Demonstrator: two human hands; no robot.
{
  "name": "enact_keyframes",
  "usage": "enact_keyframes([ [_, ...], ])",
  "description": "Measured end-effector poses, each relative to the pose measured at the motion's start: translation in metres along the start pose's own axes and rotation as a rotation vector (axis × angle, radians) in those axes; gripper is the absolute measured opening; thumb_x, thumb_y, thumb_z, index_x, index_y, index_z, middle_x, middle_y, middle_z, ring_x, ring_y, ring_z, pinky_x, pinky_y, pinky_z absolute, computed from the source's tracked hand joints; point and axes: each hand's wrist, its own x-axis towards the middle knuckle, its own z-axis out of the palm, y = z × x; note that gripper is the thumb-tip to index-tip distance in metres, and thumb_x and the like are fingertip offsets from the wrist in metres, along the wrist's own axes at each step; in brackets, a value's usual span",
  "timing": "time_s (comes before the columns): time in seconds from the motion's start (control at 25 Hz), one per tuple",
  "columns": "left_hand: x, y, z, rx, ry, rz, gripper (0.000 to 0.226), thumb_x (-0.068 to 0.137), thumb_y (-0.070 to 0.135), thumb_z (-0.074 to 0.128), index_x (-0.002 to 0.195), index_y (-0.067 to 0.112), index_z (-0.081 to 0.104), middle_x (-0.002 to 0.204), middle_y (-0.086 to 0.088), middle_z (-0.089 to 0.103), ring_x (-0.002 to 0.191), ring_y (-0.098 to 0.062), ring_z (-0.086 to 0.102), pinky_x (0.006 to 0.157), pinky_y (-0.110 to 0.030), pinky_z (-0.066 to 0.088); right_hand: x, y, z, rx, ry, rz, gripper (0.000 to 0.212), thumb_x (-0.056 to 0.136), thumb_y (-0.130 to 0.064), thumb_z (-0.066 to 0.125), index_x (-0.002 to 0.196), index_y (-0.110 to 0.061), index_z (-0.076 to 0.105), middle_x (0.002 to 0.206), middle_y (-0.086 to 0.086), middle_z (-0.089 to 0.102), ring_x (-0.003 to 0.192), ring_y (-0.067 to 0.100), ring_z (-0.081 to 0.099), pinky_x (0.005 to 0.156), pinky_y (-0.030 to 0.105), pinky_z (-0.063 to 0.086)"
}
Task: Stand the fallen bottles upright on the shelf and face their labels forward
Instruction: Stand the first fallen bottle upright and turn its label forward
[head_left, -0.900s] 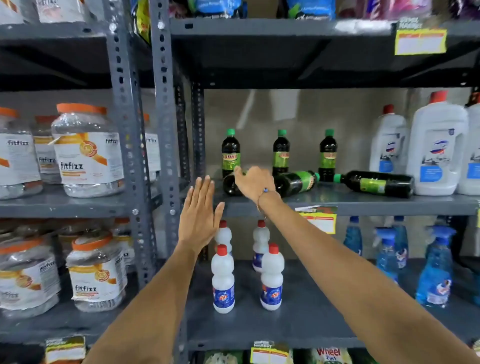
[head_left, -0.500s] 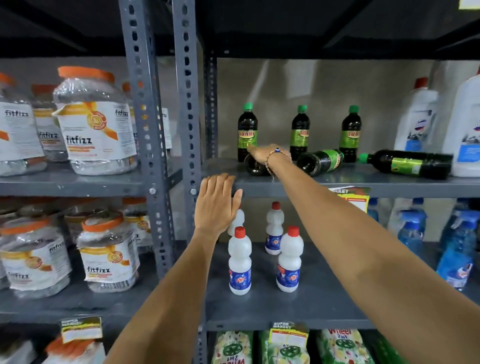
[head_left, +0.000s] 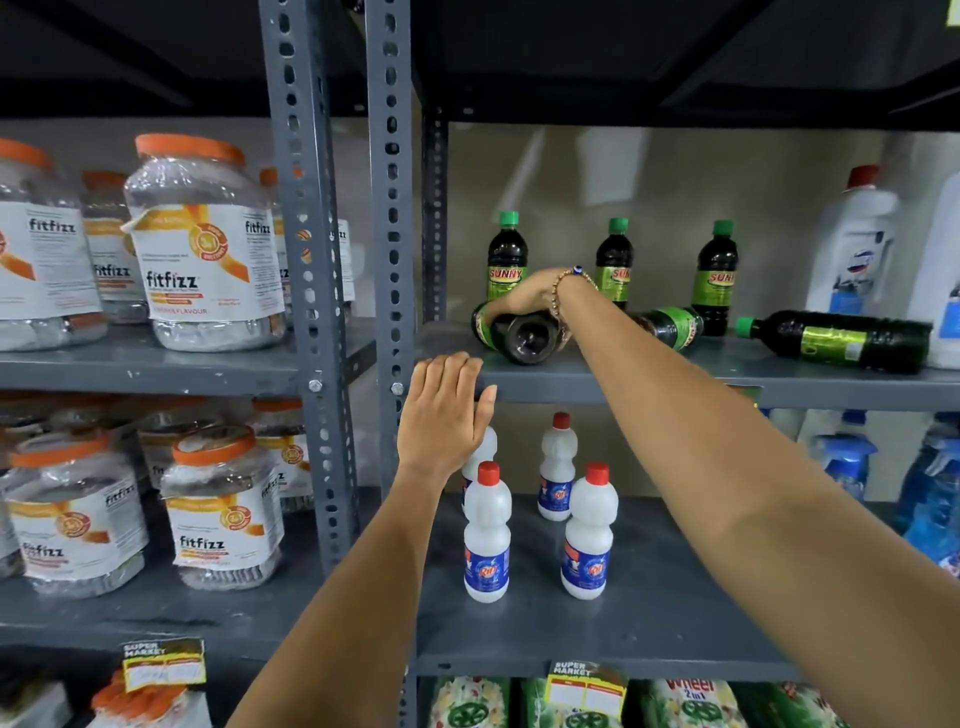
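Change: right hand (head_left: 524, 297) has closed onto the fallen bottle (head_left: 519, 335), centre frame.
Bottle: lying beneath that hand, base outward.
Left hand (head_left: 441, 415): open, at the shelf (head_left: 675, 387) edge.

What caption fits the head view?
Right hand grips a fallen dark bottle on the shelf; left hand rests open at its edge.

Two bare forearms, no sleeves showing. The right hand (head_left: 524, 296), at centre frame, has a thin beaded bracelet (head_left: 569, 278) with one blue bead at its wrist.
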Motion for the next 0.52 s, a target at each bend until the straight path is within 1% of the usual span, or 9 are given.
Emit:
enact_keyframes([
  [0.04,0.000,0.000,0.000,0.002,0.006,0.006,0.040,0.096,0.035,0.036,0.107,0.005,0.060,0.107,-0.012,0.065,0.096,-0.030,0.060,0.093,-0.038,0.036,-0.002,-0.002,0.004,0.014,-0.036,-0.023,0.040,0.091,-0.044,0.052,0.113,-0.009,0.050,0.095,0.012,0.055,0.086,0.025,0.056,0.080,0.033,0.048],
  [0.12,0.000,-0.001,0.002,0.013,0.022,0.012,0.040,0.096,0.035,0.036,0.107,0.005,0.060,0.107,-0.012,0.065,0.096,-0.030,0.061,0.093,-0.038,0.036,0.000,-0.003,0.016,0.073,0.033,-0.073,0.031,0.091,-0.035,0.054,0.106,-0.008,0.055,0.102,0.014,0.057,0.094,0.025,0.054,0.089,0.033,0.047],
  [0.16,-0.001,-0.001,0.002,0.015,0.024,0.012,0.041,0.097,0.035,0.036,0.108,0.005,0.061,0.107,-0.012,0.065,0.096,-0.030,0.061,0.093,-0.038,0.037,0.005,-0.002,0.022,0.145,0.088,-0.084,0.031,0.086,-0.034,0.060,0.101,-0.007,0.058,0.106,0.015,0.061,0.092,0.024,0.054,0.089,0.033,0.048],
  [0.2,-0.001,-0.001,0.003,0.021,0.026,0.013,0.042,0.097,0.036,0.034,0.108,0.006,0.061,0.107,-0.012,0.066,0.096,-0.029,0.061,0.093,-0.039,0.038,0.011,0.000,0.028,0.241,0.156,-0.088,0.036,0.079,-0.037,0.065,0.097,-0.006,0.060,0.106,0.012,0.064,0.088,0.022,0.057,0.084,0.032,0.051],
  [0.28,-0.002,-0.001,0.002,0.036,0.021,0.007,0.045,0.098,0.037,0.030,0.109,0.006,0.061,0.107,-0.012,0.066,0.097,-0.029,0.061,0.093,-0.039,0.041,0.020,0.005,0.039,0.404,0.335,-0.069,0.051,0.069,-0.045,0.069,0.103,-0.008,0.063,0.106,0.009,0.068,0.088,0.022,0.063,0.079,0.032,0.053],
  [0.32,-0.001,-0.001,0.002,0.039,0.020,0.002,0.046,0.098,0.038,0.029,0.109,0.006,0.061,0.107,-0.012,0.066,0.097,-0.029,0.061,0.093,-0.039,0.041,0.021,0.007,0.045,0.438,0.435,-0.062,0.057,0.069,-0.048,0.069,0.108,-0.008,0.061,0.108,0.010,0.068,0.094,0.025,0.064,0.081,0.034,0.053],
  [0.4,-0.001,-0.001,0.003,0.036,0.025,0.001,0.045,0.098,0.037,0.030,0.108,0.006,0.061,0.107,-0.012,0.066,0.096,-0.029,0.061,0.094,-0.039,0.040,0.026,0.011,0.057,0.460,0.607,-0.078,0.068,0.073,-0.050,0.069,0.119,-0.001,0.052,0.118,0.015,0.060,0.109,0.031,0.058,0.090,0.037,0.049],
  [0.44,-0.001,-0.001,0.004,0.032,0.030,0.006,0.044,0.097,0.037,0.032,0.108,0.006,0.061,0.107,-0.012,0.066,0.096,-0.029,0.061,0.094,-0.038,0.038,0.027,0.013,0.061,0.473,0.657,-0.092,0.074,0.076,-0.049,0.069,0.124,0.002,0.046,0.125,0.017,0.054,0.116,0.033,0.053,0.096,0.039,0.045],
  [0.52,-0.002,-0.001,0.004,0.031,0.036,0.009,0.042,0.096,0.037,0.035,0.107,0.006,0.061,0.106,-0.011,0.066,0.095,-0.029,0.061,0.094,-0.037,0.035,0.031,0.014,0.065,0.499,0.666,-0.098,0.081,0.079,-0.049,0.067,0.131,0.004,0.034,0.135,0.019,0.041,0.127,0.034,0.040,0.103,0.041,0.037],
])
